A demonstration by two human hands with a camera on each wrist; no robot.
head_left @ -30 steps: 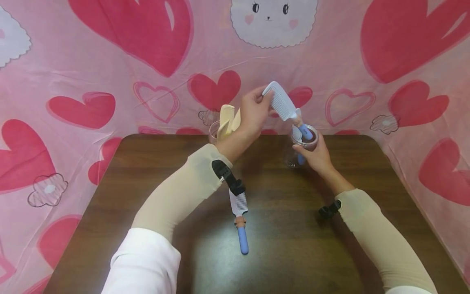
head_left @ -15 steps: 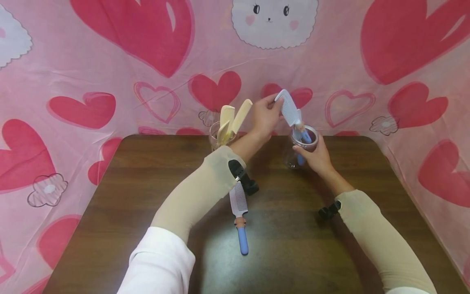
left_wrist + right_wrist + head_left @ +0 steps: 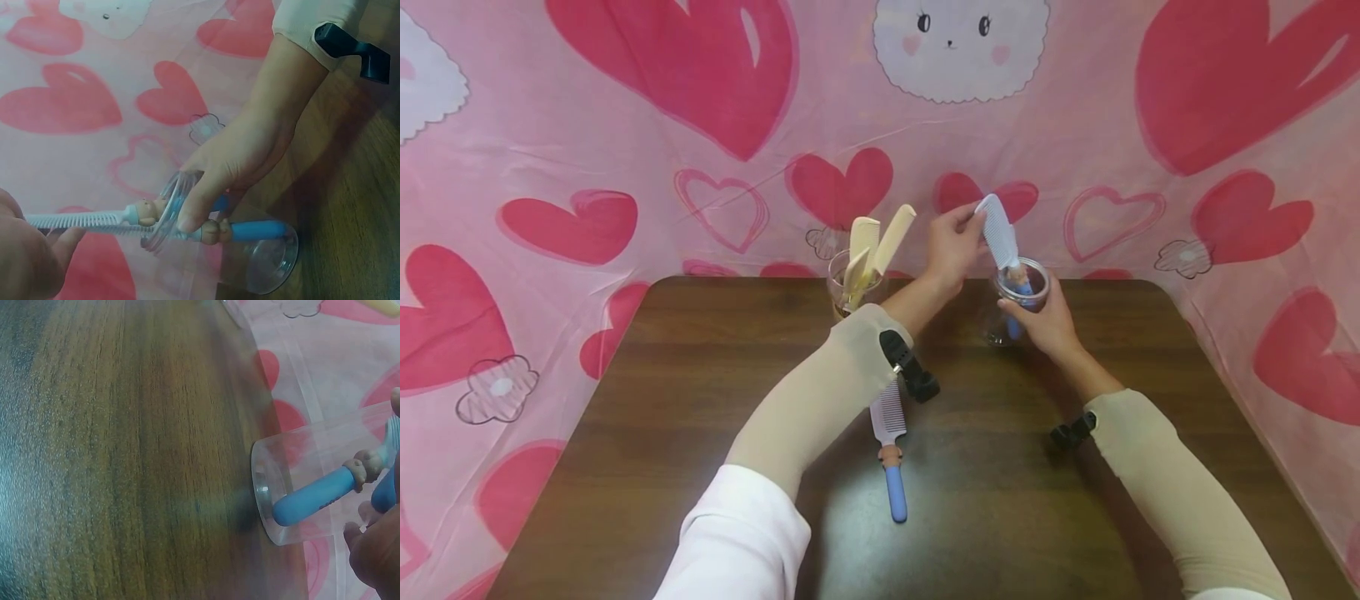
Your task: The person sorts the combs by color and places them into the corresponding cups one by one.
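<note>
On the dark wooden table [image 3: 700,400] a clear plastic jar [image 3: 1019,302] stands upright near the far edge, steadied by the right hand [image 3: 1051,321] curled round its wall; it looks light and tippy, best held at mid-height. The left hand [image 3: 953,246] pinches the toothed end of a white comb with a blue handle [image 3: 1000,237], thin, stiff and light, handle already inside the jar

A clear glossy plastic jar [image 3: 1019,302] stands on a dark, smooth, wood-grain table [image 3: 700,433] before wrinkled cloth [image 3: 625,125].
</note>
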